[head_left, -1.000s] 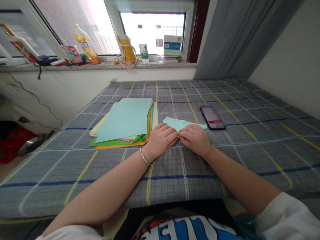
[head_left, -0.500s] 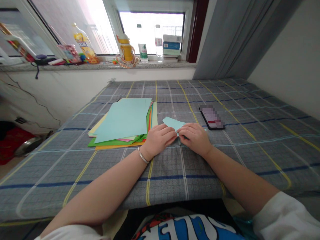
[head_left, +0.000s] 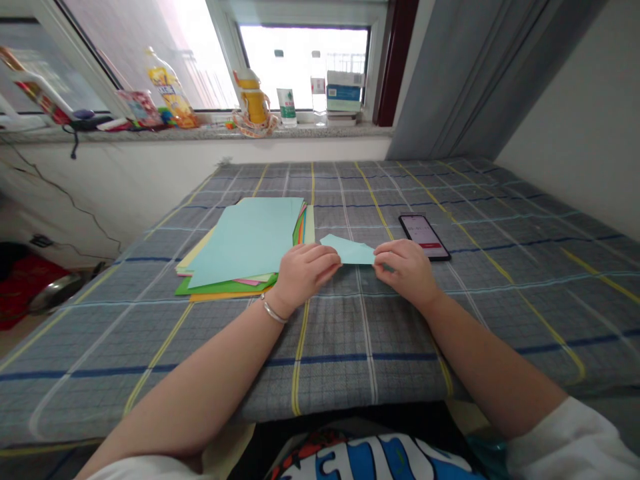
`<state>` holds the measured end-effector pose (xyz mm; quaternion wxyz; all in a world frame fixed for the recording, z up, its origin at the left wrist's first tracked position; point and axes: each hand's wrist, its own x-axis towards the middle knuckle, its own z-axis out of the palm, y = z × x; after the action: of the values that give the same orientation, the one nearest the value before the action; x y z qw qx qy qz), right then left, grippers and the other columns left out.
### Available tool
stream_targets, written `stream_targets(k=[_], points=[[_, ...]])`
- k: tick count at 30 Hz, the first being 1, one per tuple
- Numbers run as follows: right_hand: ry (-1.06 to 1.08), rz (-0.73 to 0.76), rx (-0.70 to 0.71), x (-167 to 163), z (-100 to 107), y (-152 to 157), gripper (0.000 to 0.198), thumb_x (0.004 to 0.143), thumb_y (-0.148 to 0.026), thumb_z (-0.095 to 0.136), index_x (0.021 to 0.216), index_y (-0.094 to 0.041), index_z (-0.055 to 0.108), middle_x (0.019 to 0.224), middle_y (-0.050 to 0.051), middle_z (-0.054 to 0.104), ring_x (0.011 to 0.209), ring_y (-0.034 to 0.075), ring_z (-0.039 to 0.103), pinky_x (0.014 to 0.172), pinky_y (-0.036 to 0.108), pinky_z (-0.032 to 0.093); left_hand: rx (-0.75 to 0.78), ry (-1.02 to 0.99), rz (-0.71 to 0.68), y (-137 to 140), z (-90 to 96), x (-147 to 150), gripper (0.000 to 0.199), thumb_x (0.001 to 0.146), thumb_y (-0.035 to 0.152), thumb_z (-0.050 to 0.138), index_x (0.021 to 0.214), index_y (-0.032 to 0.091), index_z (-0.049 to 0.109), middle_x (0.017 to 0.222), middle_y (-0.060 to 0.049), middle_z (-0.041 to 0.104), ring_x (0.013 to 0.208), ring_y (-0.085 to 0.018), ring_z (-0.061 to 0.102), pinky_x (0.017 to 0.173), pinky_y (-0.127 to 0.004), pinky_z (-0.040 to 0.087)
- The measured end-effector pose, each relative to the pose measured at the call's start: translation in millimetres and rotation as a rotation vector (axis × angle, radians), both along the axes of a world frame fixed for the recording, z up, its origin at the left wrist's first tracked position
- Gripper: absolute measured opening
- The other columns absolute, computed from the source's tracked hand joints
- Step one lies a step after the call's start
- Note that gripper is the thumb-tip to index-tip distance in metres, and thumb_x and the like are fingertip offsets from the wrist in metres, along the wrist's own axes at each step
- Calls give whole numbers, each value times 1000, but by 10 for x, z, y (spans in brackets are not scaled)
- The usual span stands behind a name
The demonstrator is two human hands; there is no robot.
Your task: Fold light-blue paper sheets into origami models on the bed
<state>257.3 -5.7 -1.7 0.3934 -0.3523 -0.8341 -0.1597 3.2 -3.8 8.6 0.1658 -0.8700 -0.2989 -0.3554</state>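
Observation:
A small folded piece of light blue paper spans the gap between my two hands, just above or on the checked cloth. My left hand pinches its left end, and my fingers cover that edge. At the right end, my right hand grips the paper between thumb and fingers. Beside my left hand lies a stack of coloured paper, with a light blue sheet on top and green, yellow, orange and pink edges showing beneath.
A phone lies beyond my right hand on the grey checked cloth. Along the windowsill stand a yellow drink bottle, a yellow water bottle, a tube, and stacked boxes. A grey curtain hangs at right.
My hands have moved apart from near the paper's middle, the left going left and the right going right. More of the paper's near edge shows between them.

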Motion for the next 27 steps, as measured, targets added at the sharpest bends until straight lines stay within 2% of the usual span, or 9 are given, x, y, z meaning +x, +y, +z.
stream_targets(k=[9,19,24,27], points=[[-1,-98,-13,270,37,67,10,81,-15,61,75,-22,64,84,2,72,81,19,63,75,33,44,-64,-118,2,21,47,-93,14,95,28,56,88,19,64,90,-2,71,80,-12,66,74,-23,49],[-48,-183,-26,345,47,72,9,82,-18,61,75,-22,64,85,2,72,81,20,61,74,35,43,-149,-267,-4,81,-17,-119,6,93,21,58,89,19,61,90,-3,67,85,-13,64,79,-25,53],[136,-235,78,211,43,-60,5,84,-19,59,85,-23,62,97,7,69,96,24,60,88,41,44,-251,-522,-33,129,-77,-72,12,90,23,60,81,19,55,85,-1,63,81,-12,61,65,-22,54],[70,-190,133,0,50,-185,17,87,-31,64,102,-24,62,114,9,67,114,27,54,95,44,40,-293,-483,-101,93,-113,27,14,89,23,63,78,18,55,85,-2,63,82,-13,61,74,-28,55]])
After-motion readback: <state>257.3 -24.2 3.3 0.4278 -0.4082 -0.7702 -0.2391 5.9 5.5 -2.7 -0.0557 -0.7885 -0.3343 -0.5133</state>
